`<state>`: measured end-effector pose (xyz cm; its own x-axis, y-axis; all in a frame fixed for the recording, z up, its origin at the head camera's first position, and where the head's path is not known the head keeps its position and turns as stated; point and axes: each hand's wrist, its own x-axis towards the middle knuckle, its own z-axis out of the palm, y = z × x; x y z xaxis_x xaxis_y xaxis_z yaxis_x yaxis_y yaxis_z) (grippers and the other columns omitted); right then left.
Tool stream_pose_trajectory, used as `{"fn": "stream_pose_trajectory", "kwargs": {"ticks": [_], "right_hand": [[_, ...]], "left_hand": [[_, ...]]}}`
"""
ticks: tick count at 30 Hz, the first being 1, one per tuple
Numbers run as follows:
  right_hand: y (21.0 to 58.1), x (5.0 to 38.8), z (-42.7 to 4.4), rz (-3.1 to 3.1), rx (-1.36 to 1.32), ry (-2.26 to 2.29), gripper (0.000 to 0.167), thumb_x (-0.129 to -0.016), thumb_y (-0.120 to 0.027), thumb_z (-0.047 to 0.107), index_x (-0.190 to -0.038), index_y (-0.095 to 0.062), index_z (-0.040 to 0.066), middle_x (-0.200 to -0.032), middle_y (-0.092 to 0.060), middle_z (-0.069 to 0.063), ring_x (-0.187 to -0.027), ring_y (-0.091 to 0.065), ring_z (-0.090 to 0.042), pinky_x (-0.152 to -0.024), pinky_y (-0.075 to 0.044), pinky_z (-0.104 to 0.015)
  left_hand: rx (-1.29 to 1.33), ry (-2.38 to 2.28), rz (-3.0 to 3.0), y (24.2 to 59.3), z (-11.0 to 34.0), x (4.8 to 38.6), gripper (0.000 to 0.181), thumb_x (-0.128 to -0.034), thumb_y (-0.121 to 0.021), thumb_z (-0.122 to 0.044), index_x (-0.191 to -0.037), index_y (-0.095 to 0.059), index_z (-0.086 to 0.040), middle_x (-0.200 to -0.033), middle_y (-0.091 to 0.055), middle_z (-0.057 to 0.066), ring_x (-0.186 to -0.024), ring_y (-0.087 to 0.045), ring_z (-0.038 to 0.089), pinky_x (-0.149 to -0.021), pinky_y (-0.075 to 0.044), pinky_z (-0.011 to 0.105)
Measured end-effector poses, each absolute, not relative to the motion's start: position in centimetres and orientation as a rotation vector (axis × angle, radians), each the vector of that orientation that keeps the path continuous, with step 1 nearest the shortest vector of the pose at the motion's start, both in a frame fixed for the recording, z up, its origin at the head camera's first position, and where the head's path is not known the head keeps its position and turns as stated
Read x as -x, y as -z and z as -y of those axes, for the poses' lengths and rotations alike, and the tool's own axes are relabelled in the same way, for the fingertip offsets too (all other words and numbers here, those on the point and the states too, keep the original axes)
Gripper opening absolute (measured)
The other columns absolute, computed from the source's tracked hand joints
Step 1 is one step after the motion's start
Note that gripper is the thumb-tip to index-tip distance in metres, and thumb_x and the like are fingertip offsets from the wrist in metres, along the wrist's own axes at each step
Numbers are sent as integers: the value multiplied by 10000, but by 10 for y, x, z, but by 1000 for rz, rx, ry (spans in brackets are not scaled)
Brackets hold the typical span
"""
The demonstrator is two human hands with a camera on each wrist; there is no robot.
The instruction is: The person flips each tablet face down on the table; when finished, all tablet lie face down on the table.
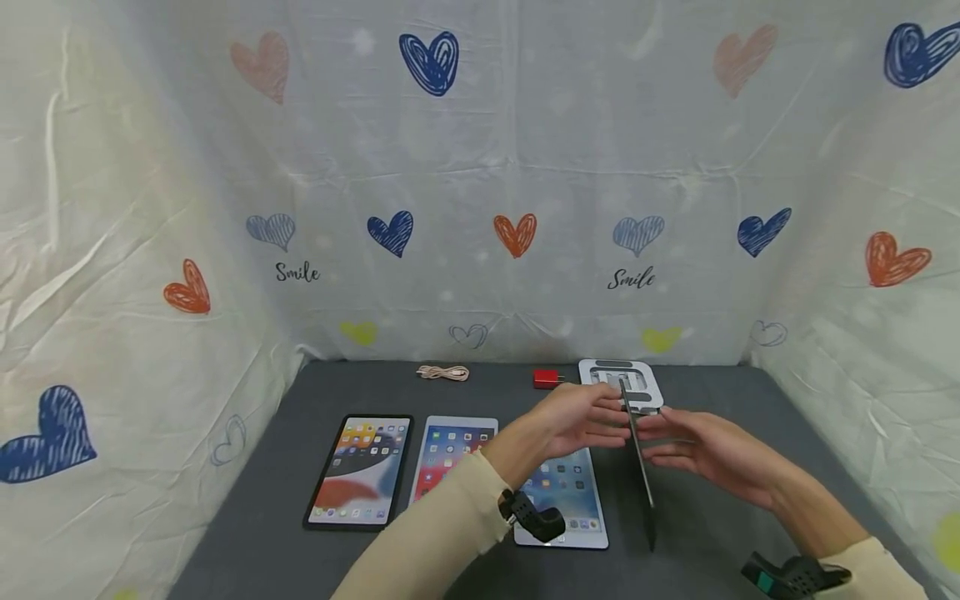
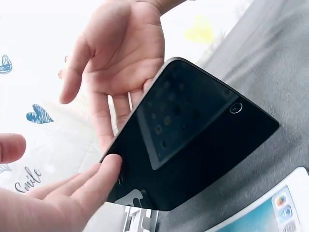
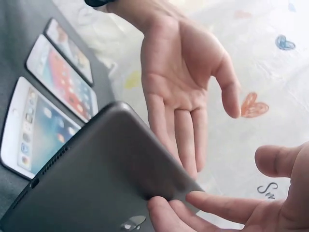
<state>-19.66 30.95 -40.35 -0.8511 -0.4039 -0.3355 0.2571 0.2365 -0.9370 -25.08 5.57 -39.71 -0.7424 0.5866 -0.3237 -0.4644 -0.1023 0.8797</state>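
Note:
A dark grey tablet (image 1: 642, 475) stands on edge between my two hands, seen nearly edge-on in the head view. Its black, unlit screen (image 2: 212, 140), with a round home button, faces my left hand (image 1: 573, 421). Straight left fingertips touch the screen side in the left wrist view. On the other side, my right hand (image 1: 716, 454) puts its extended fingers against the grey back (image 3: 106, 169), near the logo. Both thumbs stay off the tablet. A silver folding stand (image 1: 651, 379) lies just behind the hands, partly covered by them.
Left of the hands lie a black-framed tablet (image 1: 360, 471) and two white tablets, one in the middle (image 1: 453, 442) and one (image 1: 581, 500) partly under my left forearm. A coiled cable (image 1: 442, 372) and a red charger (image 1: 546, 379) sit along the table's back edge. Heart-printed cloth (image 1: 465, 167) walls surround the table.

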Motion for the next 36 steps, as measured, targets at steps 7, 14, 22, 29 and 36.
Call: {"fn": "stream_pose_trajectory", "kwargs": {"ticks": [7,14,22,29,36], "right_hand": [[417,200,-313,-1943,89,1679,755,-1194,-391,485,-1614,-379,-141,-1638,-506,-297,-1435,-633,-331,-1172,-565,-404],[447,202,-334,-1919,-45,1695,811,-1188,-395,502,-1591,-346,-200,-1611,-498,-363,-1381,-667,-319,-1154,-577,-436],[472,199,-347,-1851,-123,1713,861,-1182,-395,528,-1602,-293,-216,-1623,-464,-380,-1383,-651,-309,-1224,-504,-529],[474,194,-358,-1873,-108,1718,846,-1191,-364,514,-1606,-281,-219,-1627,-469,-367,-1376,-648,-270,-1197,-535,-468],[476,187,-375,-1858,-93,1742,823,-1199,-354,491,-1613,-269,-215,-1594,-550,-294,-1337,-669,-195,-1128,-584,-362]], "left_hand": [[-74,-1903,-1501,401,-37,251,571,-1102,-619,-299,-1549,-543,49,-1456,-663,266,-1216,-741,472,-1082,-600,592],[31,-1896,-1521,417,-25,250,559,-1056,-654,-304,-1458,-571,74,-1326,-634,198,-1191,-687,416,-1104,-581,633],[128,-1929,-1434,446,-29,250,521,-1000,-638,-259,-1403,-561,61,-1263,-585,162,-1215,-617,425,-1192,-491,682],[133,-1963,-1377,463,-38,248,435,-987,-637,-216,-1345,-582,25,-1236,-573,137,-1164,-580,354,-1215,-475,665],[149,-1955,-1365,474,-49,243,418,-974,-639,-185,-1311,-582,54,-1255,-582,168,-1196,-598,388,-1207,-485,661]]}}
